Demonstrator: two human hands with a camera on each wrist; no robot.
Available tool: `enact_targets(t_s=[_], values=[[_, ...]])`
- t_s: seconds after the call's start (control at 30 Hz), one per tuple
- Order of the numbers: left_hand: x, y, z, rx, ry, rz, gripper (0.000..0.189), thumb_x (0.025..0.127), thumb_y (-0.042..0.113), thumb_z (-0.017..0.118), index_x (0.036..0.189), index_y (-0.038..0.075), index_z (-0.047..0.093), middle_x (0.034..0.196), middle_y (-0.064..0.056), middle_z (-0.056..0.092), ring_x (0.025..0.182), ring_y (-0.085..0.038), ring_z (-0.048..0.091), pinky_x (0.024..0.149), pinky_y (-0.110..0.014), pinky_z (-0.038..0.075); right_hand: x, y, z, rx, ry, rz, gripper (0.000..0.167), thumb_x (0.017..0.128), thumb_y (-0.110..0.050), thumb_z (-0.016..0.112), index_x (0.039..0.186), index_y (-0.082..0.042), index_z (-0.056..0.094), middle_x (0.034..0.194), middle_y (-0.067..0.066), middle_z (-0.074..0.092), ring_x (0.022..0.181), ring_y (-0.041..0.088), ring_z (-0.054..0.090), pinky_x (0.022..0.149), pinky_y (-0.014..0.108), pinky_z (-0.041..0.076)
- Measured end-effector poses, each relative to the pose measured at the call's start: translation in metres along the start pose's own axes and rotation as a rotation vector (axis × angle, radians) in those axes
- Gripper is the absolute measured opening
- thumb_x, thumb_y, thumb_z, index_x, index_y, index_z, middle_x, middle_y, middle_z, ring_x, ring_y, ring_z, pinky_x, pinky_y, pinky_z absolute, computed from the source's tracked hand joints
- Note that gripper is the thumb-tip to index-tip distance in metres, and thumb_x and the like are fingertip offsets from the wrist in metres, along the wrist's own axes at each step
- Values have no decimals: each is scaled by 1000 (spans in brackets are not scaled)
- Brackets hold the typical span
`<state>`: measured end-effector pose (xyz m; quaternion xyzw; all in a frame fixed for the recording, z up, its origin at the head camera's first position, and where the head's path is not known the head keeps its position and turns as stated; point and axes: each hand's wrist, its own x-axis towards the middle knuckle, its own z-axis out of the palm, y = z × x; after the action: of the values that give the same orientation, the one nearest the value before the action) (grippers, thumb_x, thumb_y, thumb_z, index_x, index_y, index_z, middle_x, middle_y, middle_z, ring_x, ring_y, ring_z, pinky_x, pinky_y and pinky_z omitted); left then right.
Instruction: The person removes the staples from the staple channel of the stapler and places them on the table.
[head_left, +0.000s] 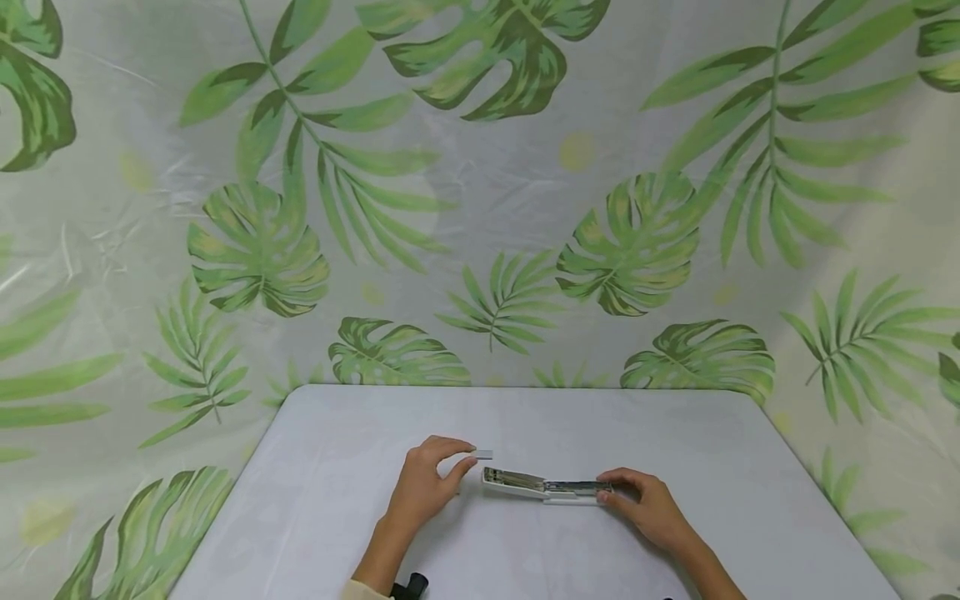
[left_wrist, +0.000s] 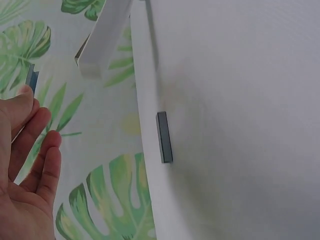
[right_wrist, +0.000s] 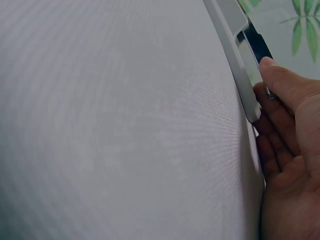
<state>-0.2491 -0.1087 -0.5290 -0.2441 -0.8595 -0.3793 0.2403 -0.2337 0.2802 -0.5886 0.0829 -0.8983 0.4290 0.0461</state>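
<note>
A white stapler (head_left: 513,482) lies swung wide open on the table, its metal magazine (head_left: 577,487) to the right and its top cover to the left. My right hand (head_left: 645,506) grips the magazine's right end between thumb and fingers; in the right wrist view the thumb lies on the dark metal rail (right_wrist: 258,46). My left hand (head_left: 429,483) pinches a short strip of staples (head_left: 483,455) just above the cover's left end, apart from it. Another strip of staples (left_wrist: 164,137) rests on the table near the left hand. Whether staples sit inside the magazine I cannot tell.
The table (head_left: 337,433) has a white cloth over it. A leaf-patterned curtain (head_left: 495,208) hangs behind its far edge. A small black object (head_left: 411,586) shows beside the left forearm at the bottom of the head view.
</note>
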Motion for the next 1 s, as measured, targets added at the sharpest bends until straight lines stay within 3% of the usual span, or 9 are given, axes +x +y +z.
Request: enact_targets(t_s=[0.43, 0.67, 0.87, 1.0], values=[[-11, -17, -21, 2, 65, -48, 18, 89, 25, 82, 107, 24, 81, 105, 10, 79, 103, -12, 73, 87, -37, 61, 0, -2, -1, -1, -6, 5, 26, 90, -39, 80, 112, -26, 76, 109, -11, 76, 109, 4, 67, 100, 30, 53], [-19, -25, -31, 34, 86, -56, 19, 87, 23, 84, 106, 20, 82, 105, 9, 79, 101, -14, 73, 86, -39, 61, -1, 0, 1, -4, 5, 2, 25, 90, -39, 80, 111, -27, 76, 109, -11, 76, 109, 6, 67, 100, 29, 52], [-27, -33, -36, 59, 62, -56, 20, 86, 21, 85, 106, 17, 82, 104, 6, 80, 100, -17, 74, 84, -39, 62, -3, 0, 0, -18, -11, 11, 26, 90, -41, 79, 112, -28, 76, 110, -12, 76, 112, 6, 66, 102, 32, 52], [-29, -40, -41, 75, 27, -108, 20, 87, 24, 84, 107, 19, 82, 106, 6, 80, 103, -17, 74, 88, -40, 61, -1, -2, -1, -17, -7, 4, 25, 91, -41, 79, 112, -27, 75, 111, -11, 76, 112, 9, 67, 103, 32, 52]])
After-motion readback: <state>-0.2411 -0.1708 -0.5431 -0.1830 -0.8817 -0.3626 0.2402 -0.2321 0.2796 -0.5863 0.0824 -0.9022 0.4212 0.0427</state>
